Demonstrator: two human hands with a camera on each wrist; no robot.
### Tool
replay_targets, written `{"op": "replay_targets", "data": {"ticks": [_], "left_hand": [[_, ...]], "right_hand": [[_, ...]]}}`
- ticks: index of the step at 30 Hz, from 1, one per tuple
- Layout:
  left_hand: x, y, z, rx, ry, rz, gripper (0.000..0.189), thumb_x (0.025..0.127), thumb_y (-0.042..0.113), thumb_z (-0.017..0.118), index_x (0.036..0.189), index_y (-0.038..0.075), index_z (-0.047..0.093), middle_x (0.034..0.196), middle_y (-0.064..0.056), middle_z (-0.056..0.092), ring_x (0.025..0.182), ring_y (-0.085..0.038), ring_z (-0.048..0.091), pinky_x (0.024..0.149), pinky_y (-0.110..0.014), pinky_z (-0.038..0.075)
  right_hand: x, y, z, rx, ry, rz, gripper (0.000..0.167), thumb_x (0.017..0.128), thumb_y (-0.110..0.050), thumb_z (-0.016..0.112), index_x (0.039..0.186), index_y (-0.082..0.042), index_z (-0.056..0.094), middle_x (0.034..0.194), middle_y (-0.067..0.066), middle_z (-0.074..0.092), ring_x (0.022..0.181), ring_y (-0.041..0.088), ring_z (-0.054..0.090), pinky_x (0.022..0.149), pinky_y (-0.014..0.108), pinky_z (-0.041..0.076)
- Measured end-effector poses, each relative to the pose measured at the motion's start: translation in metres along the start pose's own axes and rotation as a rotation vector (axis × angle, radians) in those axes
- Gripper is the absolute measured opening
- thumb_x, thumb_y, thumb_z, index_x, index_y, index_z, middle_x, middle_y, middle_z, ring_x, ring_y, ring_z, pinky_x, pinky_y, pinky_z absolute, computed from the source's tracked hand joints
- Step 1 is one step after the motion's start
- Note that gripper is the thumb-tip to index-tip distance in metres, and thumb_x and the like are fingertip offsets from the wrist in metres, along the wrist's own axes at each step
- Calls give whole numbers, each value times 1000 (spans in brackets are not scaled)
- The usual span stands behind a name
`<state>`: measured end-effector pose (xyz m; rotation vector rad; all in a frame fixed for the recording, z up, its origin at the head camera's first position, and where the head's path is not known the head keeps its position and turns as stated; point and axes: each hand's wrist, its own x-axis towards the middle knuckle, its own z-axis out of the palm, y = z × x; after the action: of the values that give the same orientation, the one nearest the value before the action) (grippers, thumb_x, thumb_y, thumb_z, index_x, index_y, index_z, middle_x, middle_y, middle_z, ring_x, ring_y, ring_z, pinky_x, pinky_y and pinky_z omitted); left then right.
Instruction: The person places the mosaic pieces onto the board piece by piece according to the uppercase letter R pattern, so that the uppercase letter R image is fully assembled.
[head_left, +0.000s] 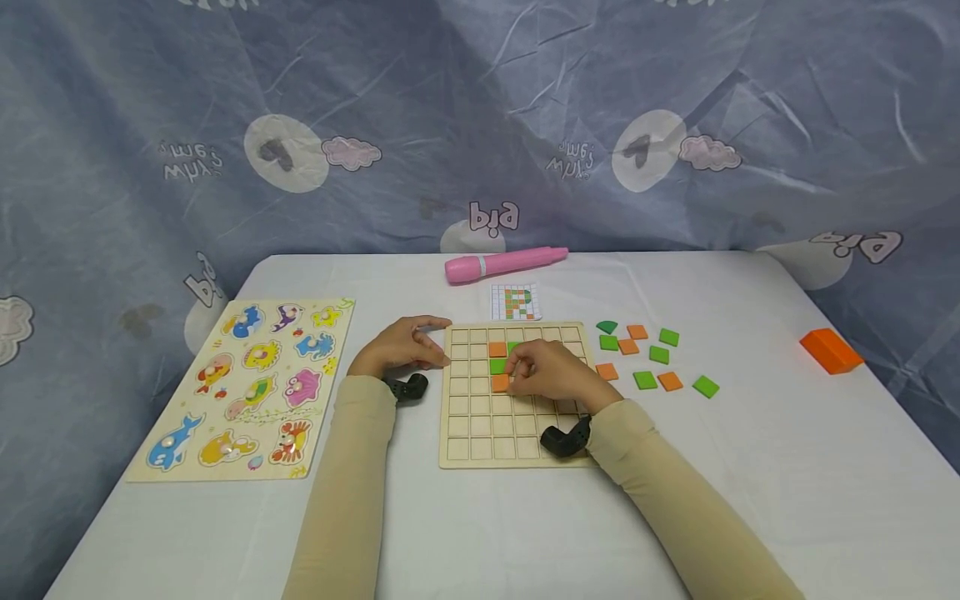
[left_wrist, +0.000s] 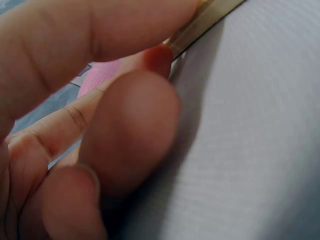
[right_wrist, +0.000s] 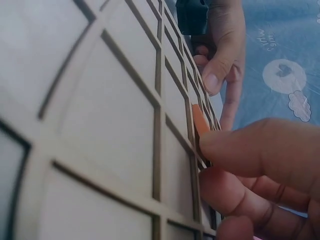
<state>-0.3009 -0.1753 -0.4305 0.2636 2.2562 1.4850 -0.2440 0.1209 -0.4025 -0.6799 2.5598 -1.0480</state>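
A wooden grid board [head_left: 468, 426] lies flat on the white table. Orange and green square tiles sit in some of its upper cells, among them a green tile [head_left: 497, 367]. With thumb and fingertips, my right hand [head_left: 553, 372] pinches an orange tile [head_left: 500, 383] at a cell below that green one; the right wrist view shows this orange tile [right_wrist: 199, 119] partly covered by the thumb. My left hand [head_left: 405, 345] touches the board's left edge with fairly straight fingers. Close up in the left wrist view, the left fingers [left_wrist: 132, 125] are blurred beside the board's edge [left_wrist: 205, 25].
Loose orange and green tiles, such as a green one [head_left: 645, 380], lie right of the board. Behind it are a small pattern card [head_left: 516, 302] and a pink marker [head_left: 506, 264]. An animal puzzle board [head_left: 247, 392] lies left, an orange block [head_left: 831, 351] far right.
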Motion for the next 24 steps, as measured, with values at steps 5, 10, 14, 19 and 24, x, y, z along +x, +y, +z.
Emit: {"op": "replay_targets", "data": {"ticks": [5, 10, 14, 19, 24], "left_hand": [[1, 0, 0, 6, -2, 7, 78, 86, 0, 87, 157, 3, 55, 83, -1, 75, 70, -12, 66, 68, -27, 54], [1, 0, -1, -4, -4, 8, 78, 86, -1, 87, 157, 3, 55, 81, 0, 74, 68, -12, 65, 67, -27, 53], [1, -2, -2, -11, -7, 8, 78, 86, -1, 86, 157, 2, 55, 81, 0, 74, 68, -12, 64, 67, -26, 53], [1, -1, -1, -2, 3, 4, 77, 86, -1, 87, 156, 3, 56, 81, 0, 74, 67, -12, 64, 67, -26, 53], [1, -1, 0, 3, -1, 6, 76, 87, 0, 86, 156, 3, 55, 83, 0, 75, 68, -11, 64, 68, -26, 53]], "right_hand": [[0, -2, 1, -10, -2, 0, 14, 88, -7, 83, 99, -5, 74, 76, -4, 64, 68, 12, 51, 70, 31, 44], [1, -1, 1, -1, -1, -2, 16, 87, -6, 83, 100, -4, 73, 76, -3, 63, 69, 12, 52, 73, 31, 45], [1, -1, 2, 2, -4, 4, 17, 87, -5, 82, 101, -4, 73, 76, -3, 62, 69, 12, 52, 73, 31, 45], [1, -2, 1, -5, -13, 13, 17, 88, -5, 83, 103, -4, 74, 76, -4, 63, 70, 12, 53, 74, 31, 45], [-2, 4, -4, 18, -25, -10, 15, 92, -8, 81, 105, -5, 76, 80, -5, 67, 74, 12, 56, 74, 31, 47]]}}
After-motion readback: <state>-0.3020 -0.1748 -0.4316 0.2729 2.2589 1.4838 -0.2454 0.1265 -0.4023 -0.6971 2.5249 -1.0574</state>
